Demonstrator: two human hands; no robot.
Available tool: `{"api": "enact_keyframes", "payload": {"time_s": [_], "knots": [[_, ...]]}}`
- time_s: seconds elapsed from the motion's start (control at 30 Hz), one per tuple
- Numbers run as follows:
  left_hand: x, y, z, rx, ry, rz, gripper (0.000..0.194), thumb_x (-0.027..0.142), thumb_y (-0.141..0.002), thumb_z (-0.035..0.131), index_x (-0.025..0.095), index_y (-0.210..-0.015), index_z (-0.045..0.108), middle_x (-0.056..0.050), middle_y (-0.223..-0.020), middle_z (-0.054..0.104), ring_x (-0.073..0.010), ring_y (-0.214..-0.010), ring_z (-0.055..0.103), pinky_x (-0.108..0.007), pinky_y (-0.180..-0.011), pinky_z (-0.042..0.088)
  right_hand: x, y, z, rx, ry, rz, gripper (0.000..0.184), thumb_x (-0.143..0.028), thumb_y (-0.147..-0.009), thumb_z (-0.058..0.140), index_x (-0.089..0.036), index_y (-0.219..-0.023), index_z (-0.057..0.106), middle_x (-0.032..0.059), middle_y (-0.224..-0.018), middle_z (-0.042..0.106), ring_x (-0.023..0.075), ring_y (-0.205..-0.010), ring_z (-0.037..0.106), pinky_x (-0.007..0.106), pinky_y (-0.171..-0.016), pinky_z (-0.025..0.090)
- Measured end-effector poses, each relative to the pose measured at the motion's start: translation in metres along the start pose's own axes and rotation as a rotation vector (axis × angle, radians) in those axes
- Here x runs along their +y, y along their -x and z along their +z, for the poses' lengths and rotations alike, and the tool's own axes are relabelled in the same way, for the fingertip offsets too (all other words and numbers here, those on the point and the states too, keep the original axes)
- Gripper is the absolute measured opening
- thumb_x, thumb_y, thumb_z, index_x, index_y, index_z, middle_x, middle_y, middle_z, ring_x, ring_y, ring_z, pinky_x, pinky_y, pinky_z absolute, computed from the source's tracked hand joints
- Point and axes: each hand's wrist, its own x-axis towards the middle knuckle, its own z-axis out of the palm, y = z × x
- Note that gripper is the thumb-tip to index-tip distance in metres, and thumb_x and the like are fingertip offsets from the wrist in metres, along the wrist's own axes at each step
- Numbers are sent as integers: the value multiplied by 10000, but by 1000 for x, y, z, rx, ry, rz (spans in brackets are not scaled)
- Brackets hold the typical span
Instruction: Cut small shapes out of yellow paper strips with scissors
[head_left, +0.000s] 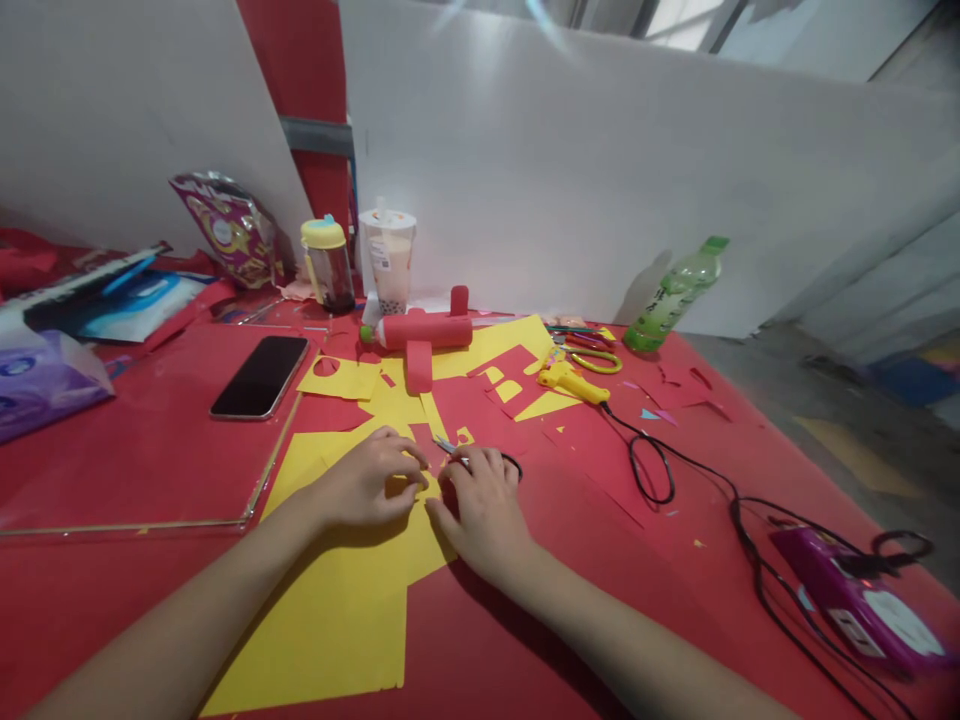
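My left hand (371,485) presses its fingers down on a large yellow paper sheet (337,620) that lies on the red table (112,590). My right hand (484,510) is beside it, closed around a pair of small scissors (448,447) whose metal tip points toward the left hand's fingertips. A black handle loop shows at the right hand's far side. A small red paper piece (424,440) lies between the two hands.
Yellow and red paper cutouts (495,375) are scattered beyond the hands. A phone (260,376), red roll (424,330), drink cup (388,258), jar (328,265), green bottle (675,295), yellow glue gun (570,382) with black cable, power strip (870,605) and tissue pack (41,380) surround them.
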Motion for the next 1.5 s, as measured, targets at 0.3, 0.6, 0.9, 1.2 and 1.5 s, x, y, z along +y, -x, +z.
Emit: {"api": "enact_keyframes", "payload": {"time_s": [0.3,0.6,0.9,1.2,1.5], "knots": [[-9,-4,6,122,-56,-32,175,146,-725,422,157,-636,572,-46,-670,617,-153,-664,538,-312,-700,382,-14,-16,-3,-127,66,84,115,-212,-720,562,-146,-814,566,153,-967,535,302,-887,451,450,-701,338],[-10,-2,7,247,-57,-47,148,137,-721,419,157,-628,533,-42,-656,611,-149,-655,541,-317,-697,366,-16,-19,-3,-207,88,94,98,-166,-729,547,-128,-819,558,148,-930,557,307,-874,471,412,-672,335],[-8,-3,6,251,-10,-92,150,161,-737,413,164,-629,517,-33,-665,610,-145,-652,538,-312,-703,365,-12,-13,4,-117,-42,58,87,-89,-709,498,-163,-755,498,81,-802,612,236,-766,526,338,-652,294],[-1,-6,1,172,264,-330,210,255,-774,404,162,-626,521,3,-596,559,-116,-572,510,-218,-572,392,-1,-25,-3,108,-689,293,70,-178,-714,512,-185,-683,574,31,-692,652,176,-649,582,327,-699,393],[5,-6,2,176,340,-359,198,261,-759,418,160,-624,522,12,-584,537,-111,-559,488,-216,-557,385,1,-27,4,111,-915,446,110,-246,-703,526,-165,-744,587,47,-699,662,175,-649,629,291,-606,490]]}}
